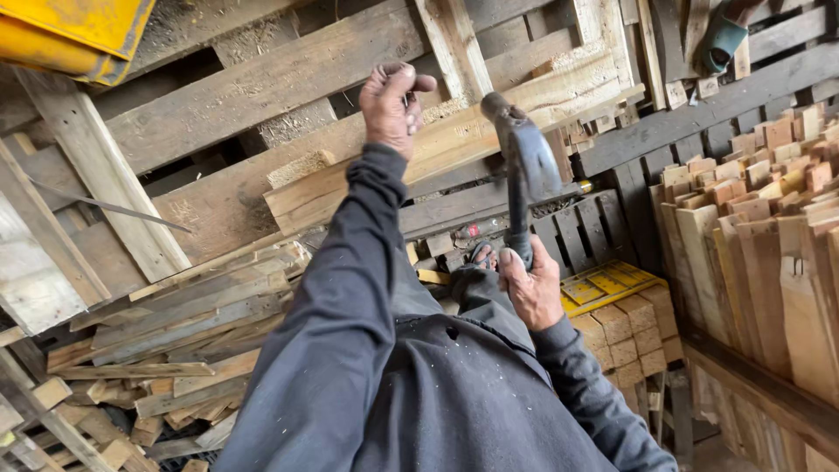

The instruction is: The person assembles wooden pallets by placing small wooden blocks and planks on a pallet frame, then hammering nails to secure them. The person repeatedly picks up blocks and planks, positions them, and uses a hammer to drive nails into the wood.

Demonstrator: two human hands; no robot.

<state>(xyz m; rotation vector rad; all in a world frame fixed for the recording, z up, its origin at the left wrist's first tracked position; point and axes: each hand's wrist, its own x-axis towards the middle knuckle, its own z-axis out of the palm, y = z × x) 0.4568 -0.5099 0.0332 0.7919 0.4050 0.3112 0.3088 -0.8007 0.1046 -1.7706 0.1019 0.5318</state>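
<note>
Left hand (393, 105), upper centre of frame: closed on a small item, possibly a nail, steadied against the pallet board (437, 149). Right hand (533, 288), centre: fist wrapped around the hammer (522, 166) handle, head raised just right of the board for striking. Cut wood pieces (760, 227) stacked right

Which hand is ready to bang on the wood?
The right hand. It holds the hammer by the handle, head raised near the plank. The left hand is up at the plank, fist closed.
</note>
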